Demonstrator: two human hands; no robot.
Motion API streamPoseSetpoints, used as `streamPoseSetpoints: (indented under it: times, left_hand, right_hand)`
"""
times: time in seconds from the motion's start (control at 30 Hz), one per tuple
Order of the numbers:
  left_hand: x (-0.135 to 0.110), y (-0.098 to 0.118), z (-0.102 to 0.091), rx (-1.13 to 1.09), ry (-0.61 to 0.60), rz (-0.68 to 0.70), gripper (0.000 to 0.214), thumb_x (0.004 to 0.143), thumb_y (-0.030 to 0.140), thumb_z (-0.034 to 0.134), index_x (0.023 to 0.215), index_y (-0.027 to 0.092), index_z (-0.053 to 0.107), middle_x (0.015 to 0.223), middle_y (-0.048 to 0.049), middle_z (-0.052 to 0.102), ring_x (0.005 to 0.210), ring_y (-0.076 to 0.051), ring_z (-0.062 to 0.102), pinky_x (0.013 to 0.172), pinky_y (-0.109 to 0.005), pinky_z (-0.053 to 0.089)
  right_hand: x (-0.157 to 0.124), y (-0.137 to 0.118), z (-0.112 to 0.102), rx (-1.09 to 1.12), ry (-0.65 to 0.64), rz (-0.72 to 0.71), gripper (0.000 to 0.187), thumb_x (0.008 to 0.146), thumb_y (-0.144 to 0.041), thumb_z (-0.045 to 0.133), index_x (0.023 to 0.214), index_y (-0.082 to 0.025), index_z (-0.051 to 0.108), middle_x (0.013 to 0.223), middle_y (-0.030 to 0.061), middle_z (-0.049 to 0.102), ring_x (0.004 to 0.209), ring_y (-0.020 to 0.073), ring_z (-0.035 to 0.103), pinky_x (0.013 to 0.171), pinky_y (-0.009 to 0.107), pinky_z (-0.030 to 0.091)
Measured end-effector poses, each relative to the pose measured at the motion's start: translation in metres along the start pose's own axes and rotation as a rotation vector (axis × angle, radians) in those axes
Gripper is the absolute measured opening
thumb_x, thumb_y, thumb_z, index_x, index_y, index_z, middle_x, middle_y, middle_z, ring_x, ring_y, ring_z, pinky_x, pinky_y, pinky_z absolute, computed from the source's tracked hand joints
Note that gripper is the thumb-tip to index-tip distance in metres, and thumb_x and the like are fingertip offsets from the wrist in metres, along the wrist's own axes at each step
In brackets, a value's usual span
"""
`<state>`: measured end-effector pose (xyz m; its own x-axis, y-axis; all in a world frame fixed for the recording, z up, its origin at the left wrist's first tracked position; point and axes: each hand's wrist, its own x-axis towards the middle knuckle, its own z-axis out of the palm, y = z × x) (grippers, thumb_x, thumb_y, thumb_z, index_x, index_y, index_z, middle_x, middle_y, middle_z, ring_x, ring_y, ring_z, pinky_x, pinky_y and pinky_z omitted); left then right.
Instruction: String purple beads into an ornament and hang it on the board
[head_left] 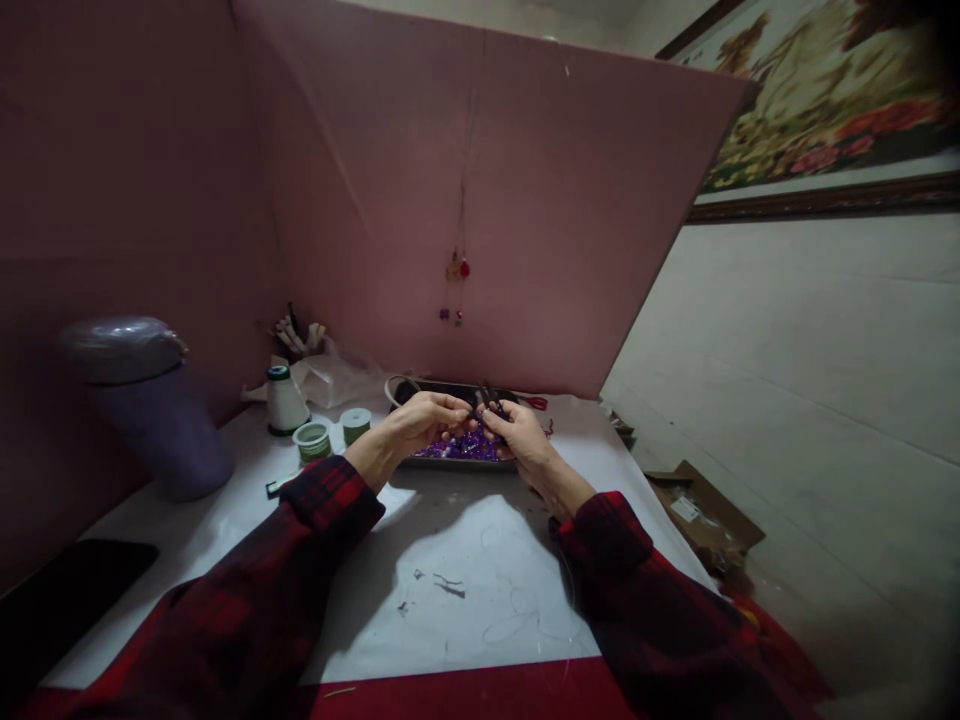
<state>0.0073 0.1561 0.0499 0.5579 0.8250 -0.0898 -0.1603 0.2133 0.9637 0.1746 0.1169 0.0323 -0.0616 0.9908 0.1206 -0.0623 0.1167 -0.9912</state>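
Plaid sleeves (300, 560); left hand (418, 422), right hand (519, 432) over beads (459, 449).

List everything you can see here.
beads: many, purple, in the tray
tray: one, dark, table's middle
thread spools: three, green and white, left of tray
lidded bin: one, purple, table's left
charm: one, red and purple, hanging on pink board
cardboard box: one, brown, floor right
framed picture: one, colourful, wall upper right
table: one, white, below
dark tool: one, black, above the tray
left hand: one, red-plaid sleeve, pinched beside tool
right hand: one, red-plaid sleeve, gripping tool
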Motion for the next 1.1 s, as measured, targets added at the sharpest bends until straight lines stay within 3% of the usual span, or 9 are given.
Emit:
streamPoseSetpoints:
  times: [0.17,0.37,0.6,0.77,0.93,1.1]
  left_hand:
    - [0.004,-0.004,0.003,0.293,0.211,0.093,0.007,0.058,0.006,0.067,0.064,0.009,0.066,0.054,-0.0028,0.063,0.045,-0.007,0.048,0.046,-0.019,0.035]
    - [0.010,-0.003,-0.001,0.595,0.292,0.208,0.007,0.063,0.011,0.066,0.057,0.011,0.064,0.042,0.0013,0.055,0.038,-0.006,0.041,0.041,-0.020,0.028]
    - [0.003,0.001,0.000,0.120,0.213,0.056,0.023,0.069,0.010,0.064,0.051,0.012,0.050,0.043,-0.0008,0.052,0.036,-0.006,0.045,0.035,-0.016,0.027]
    - [0.007,0.001,-0.008,0.014,0.282,0.027,0.015,0.071,0.005,0.061,0.061,0.011,0.052,0.056,-0.0047,0.059,0.049,-0.012,0.060,0.041,-0.017,0.041]
    - [0.009,-0.002,-0.012,-0.079,0.305,0.013,0.007,0.074,0.005,0.058,0.069,0.009,0.054,0.066,-0.0098,0.063,0.061,-0.018,0.067,0.049,-0.021,0.051]
    - [0.010,-0.004,-0.011,-0.155,0.298,0.038,0.008,0.074,0.000,0.056,0.069,0.006,0.058,0.065,-0.0100,0.064,0.058,-0.015,0.065,0.056,-0.024,0.055]
  right_hand:
    - [0.001,0.000,0.000,-0.044,0.030,-0.037,0.033,0.068,-0.043,0.064,0.086,-0.018,0.053,0.052,-0.0081,0.044,0.037,0.0031,0.029,0.032,0.014,0.020]
    - [0.000,-0.001,0.002,0.016,0.059,-0.034,0.035,0.066,-0.043,0.065,0.086,-0.018,0.052,0.064,-0.0041,0.051,0.043,0.0036,0.037,0.032,0.013,0.021]
    - [0.001,-0.004,0.000,0.026,0.049,-0.017,0.033,0.069,-0.044,0.065,0.082,-0.018,0.050,0.060,-0.0055,0.047,0.040,0.0028,0.034,0.031,0.013,0.020]
    - [-0.001,-0.008,0.003,0.106,0.020,0.167,0.032,0.083,-0.048,0.050,0.081,-0.016,0.053,0.061,-0.0040,0.044,0.038,0.0025,0.032,0.030,0.012,0.017]
    - [-0.009,-0.016,0.007,0.153,-0.146,0.291,0.022,0.084,-0.036,0.052,0.080,-0.015,0.054,0.064,-0.0019,0.048,0.040,0.0031,0.034,0.030,0.012,0.017]
    - [-0.013,-0.018,0.010,0.158,-0.229,0.356,0.023,0.086,-0.037,0.049,0.082,-0.015,0.054,0.060,-0.0039,0.046,0.036,0.0023,0.031,0.030,0.012,0.017]
